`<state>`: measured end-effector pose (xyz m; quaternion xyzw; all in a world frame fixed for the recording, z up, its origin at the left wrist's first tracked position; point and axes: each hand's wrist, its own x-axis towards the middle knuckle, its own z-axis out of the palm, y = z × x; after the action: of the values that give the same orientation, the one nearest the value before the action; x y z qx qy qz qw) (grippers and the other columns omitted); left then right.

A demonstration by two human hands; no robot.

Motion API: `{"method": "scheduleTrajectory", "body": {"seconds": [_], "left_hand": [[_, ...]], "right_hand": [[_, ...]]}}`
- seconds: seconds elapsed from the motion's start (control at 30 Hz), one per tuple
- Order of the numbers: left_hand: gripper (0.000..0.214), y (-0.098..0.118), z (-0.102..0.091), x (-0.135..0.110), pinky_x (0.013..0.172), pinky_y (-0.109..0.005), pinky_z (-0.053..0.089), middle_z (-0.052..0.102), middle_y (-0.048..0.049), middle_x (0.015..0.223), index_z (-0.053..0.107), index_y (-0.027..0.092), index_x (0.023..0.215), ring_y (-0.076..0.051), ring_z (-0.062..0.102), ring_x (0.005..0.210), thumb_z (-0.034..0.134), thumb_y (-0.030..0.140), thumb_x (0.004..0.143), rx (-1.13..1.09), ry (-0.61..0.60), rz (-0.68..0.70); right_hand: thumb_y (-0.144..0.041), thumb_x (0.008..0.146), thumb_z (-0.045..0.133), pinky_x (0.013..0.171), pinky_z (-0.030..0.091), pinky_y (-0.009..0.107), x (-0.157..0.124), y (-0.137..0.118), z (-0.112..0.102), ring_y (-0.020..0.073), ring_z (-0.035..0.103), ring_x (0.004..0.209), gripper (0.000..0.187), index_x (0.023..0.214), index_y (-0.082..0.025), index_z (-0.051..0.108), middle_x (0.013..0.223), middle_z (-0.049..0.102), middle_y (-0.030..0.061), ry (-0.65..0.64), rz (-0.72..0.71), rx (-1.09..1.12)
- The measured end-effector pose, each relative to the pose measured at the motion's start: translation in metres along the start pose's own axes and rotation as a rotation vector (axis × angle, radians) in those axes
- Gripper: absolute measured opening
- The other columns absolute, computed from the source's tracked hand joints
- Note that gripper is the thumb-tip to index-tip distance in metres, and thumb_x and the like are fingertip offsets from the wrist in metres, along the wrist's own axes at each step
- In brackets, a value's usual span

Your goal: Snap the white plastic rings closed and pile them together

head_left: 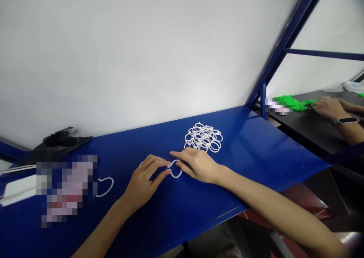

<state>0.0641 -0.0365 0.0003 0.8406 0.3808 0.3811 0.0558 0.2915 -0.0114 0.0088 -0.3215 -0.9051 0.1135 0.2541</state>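
A white ring (pixel 175 177), thin and with a small gap at its left side, is between my two hands over the blue table (pixel 187 212). My left hand (pixel 145 180) pinches the ring's ends between thumb and fingers. On the ring's right side, my right hand (pixel 200 165) grips it with the thumb and bent fingers, while the index finger points out to the left. Just beyond my right hand lies a pile of similar white rings (pixel 203 136). A single open white ring (pixel 109 191) rests on the table left of my left hand. Part of another white piece shows behind my left fingers.
Far left are a black plastic bag (pixel 65 139), a white flat object (pixel 21 188) and a blurred-out packet (pixel 69 189). A blue metal frame (pixel 280 47) rises at the right. Beyond it, another person's hands (pixel 330 107) are beside green pieces (pixel 295 102) on a dark table.
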Motion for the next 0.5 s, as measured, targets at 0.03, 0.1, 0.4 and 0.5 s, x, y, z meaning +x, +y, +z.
{"method": "scheduleTrajectory", "body": {"seconds": [0.03,0.1,0.4,0.5], "left_hand": [[0.009,-0.0002,-0.0004,0.0006,0.078,-0.029,0.054,0.070,-0.0021,0.088,0.065,0.022,0.095,-0.016,0.064,0.085,0.060,0.029,0.093,0.008,0.014,-0.003],[0.010,-0.0009,-0.0009,0.0012,0.076,-0.029,0.052,0.069,-0.0014,0.084,0.064,0.022,0.091,-0.016,0.063,0.081,0.061,0.031,0.093,0.033,0.043,-0.023],[0.019,-0.0041,-0.0017,-0.0006,0.072,-0.026,0.048,0.064,0.0013,0.076,0.059,0.021,0.083,-0.014,0.059,0.074,0.059,0.036,0.094,0.047,0.068,-0.020],[0.019,-0.0036,-0.0012,-0.0007,0.071,-0.025,0.047,0.064,0.0018,0.076,0.058,0.021,0.083,-0.013,0.059,0.074,0.060,0.036,0.093,0.026,0.053,0.008]], "right_hand": [[-0.033,0.102,0.044,0.081,0.053,0.035,0.0003,-0.0017,-0.0007,0.0205,0.063,0.093,0.037,0.133,-0.014,0.054,0.102,0.068,0.0100,0.023,0.012,0.018],[-0.042,0.099,0.050,0.086,0.053,0.037,0.0011,-0.0049,-0.0030,0.0221,0.061,0.101,0.041,0.130,-0.015,0.056,0.111,0.066,0.0117,0.069,-0.003,0.060],[-0.029,0.102,0.048,0.082,0.055,0.033,0.0000,-0.0047,0.0022,0.0177,0.065,0.090,0.023,0.115,-0.015,0.060,0.102,0.070,0.0097,0.100,-0.081,0.205],[-0.028,0.102,0.047,0.081,0.056,0.033,-0.0005,-0.0025,0.0038,0.0170,0.066,0.089,0.021,0.111,-0.016,0.062,0.102,0.071,0.0091,0.121,-0.089,0.232]]}}
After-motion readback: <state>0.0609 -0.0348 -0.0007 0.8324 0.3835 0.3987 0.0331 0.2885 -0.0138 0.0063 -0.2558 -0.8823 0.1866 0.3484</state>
